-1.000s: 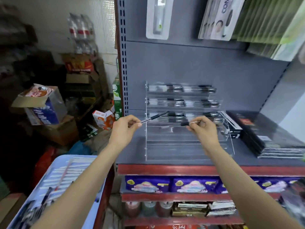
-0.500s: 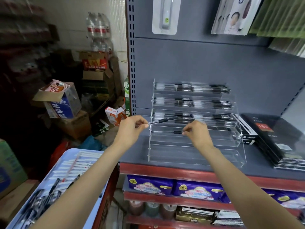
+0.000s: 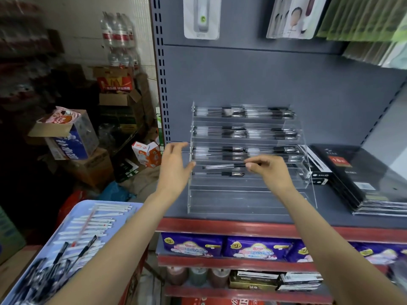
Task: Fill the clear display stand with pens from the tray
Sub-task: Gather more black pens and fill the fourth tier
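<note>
Stand [image 3: 248,194] sits on grey shelf [image 3: 330,219]; I see right hand [image 3: 269,170] pinching a pen [image 3: 222,166], left hand [image 3: 174,166] wide, blue tray [image 3: 72,214] lower-left, boxes [image 3: 72,137] behind.

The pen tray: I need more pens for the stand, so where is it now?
In the head view the blue tray sits at the lower left, under the left forearm, left of the red-edged shelf that carries the clear display stand.
</note>
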A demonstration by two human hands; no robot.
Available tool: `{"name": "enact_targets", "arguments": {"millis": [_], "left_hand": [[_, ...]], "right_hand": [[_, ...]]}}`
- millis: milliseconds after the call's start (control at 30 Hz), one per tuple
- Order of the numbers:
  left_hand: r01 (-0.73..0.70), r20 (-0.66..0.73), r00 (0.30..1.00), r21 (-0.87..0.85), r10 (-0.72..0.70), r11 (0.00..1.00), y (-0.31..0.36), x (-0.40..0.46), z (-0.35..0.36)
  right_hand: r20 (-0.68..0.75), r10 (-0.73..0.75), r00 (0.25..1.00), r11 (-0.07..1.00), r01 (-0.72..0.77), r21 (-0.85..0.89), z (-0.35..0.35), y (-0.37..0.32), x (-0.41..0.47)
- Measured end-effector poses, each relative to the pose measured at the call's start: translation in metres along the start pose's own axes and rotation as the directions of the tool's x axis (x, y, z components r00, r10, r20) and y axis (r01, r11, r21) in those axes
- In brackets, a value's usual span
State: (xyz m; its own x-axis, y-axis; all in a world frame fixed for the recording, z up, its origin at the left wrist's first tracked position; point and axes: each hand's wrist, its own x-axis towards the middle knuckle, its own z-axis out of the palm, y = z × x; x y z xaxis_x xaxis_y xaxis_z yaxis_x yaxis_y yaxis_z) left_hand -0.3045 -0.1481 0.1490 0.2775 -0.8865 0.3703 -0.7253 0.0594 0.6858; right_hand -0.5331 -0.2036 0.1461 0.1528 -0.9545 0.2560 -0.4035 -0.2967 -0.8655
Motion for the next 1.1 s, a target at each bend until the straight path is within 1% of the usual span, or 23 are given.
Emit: {"name": "enact_targets", "arguments": {"millis": [33, 100, 200, 267, 367, 633, 733, 800, 867, 967, 1033, 1100], "left_hand": [[0.033, 0.021, 0.999, 0.019, -0.034, 0.999, -0.004, 0.0, -0.001], [0.071, 0.113, 0.991, 0.037, -0.075, 0.997, -0.011, 0.0, -0.003], [0.107, 0.193, 0.977, -0.059, -0.094, 0.993, -0.011, -0.002, -0.005], [0.123, 0.216, 0.972, -0.108, -0.098, 0.987, -0.012, -0.003, -0.006], [0.138, 0.234, 0.967, -0.169, -0.097, 0.976, -0.015, -0.005, -0.007], [0.133, 0.221, 0.971, -0.197, -0.088, 0.971, -0.02, -0.005, -0.005], [0.125, 0.205, 0.975, -0.187, -0.086, 0.974, -0.019, -0.007, -0.005], [0.12, 0.199, 0.977, -0.196, -0.08, 0.973, -0.018, -0.009, -0.007], [0.126, 0.2, 0.977, -0.229, -0.08, 0.965, -0.021, -0.013, -0.012], [0.131, 0.162, 0.982, -0.247, -0.092, 0.96, -0.038, -0.025, -0.028], [0.146, 0.13, 0.985, -0.245, -0.116, 0.959, -0.056, -0.038, -0.045], [0.186, 0.118, 0.98, -0.226, -0.162, 0.956, -0.079, -0.054, -0.066]], "right_hand": [[-0.01, 0.015, 1.0, 0.998, -0.015, -0.065, -0.001, 0.004, 0.001], [0.001, 0.029, 1.0, 0.987, -0.029, -0.159, 0.002, 0.008, 0.002], [0.064, 0.013, 0.998, 0.966, 0.004, -0.258, 0.014, 0.004, 0.006], [0.113, 0.004, 0.994, 0.942, 0.034, -0.334, 0.022, 0.0, 0.009], [0.154, 0.013, 0.988, 0.925, 0.047, -0.376, 0.027, 0.001, 0.014], [0.196, 0.032, 0.98, 0.875, 0.068, -0.48, 0.028, 0.003, 0.022], [0.186, 0.033, 0.982, 0.88, 0.06, -0.472, 0.03, 0.003, 0.021], [0.186, 0.03, 0.982, 0.9, 0.054, -0.432, 0.032, -0.002, 0.016], [0.162, -0.017, 0.987, 0.921, 0.078, -0.382, 0.038, -0.012, 0.008], [0.092, -0.122, 0.988, 0.951, 0.143, -0.274, 0.06, -0.034, -0.013], [0.118, -0.151, 0.982, 0.967, 0.171, -0.19, 0.086, -0.051, -0.031], [0.189, -0.169, 0.967, 0.973, 0.195, -0.124, 0.119, -0.066, -0.049]]}}
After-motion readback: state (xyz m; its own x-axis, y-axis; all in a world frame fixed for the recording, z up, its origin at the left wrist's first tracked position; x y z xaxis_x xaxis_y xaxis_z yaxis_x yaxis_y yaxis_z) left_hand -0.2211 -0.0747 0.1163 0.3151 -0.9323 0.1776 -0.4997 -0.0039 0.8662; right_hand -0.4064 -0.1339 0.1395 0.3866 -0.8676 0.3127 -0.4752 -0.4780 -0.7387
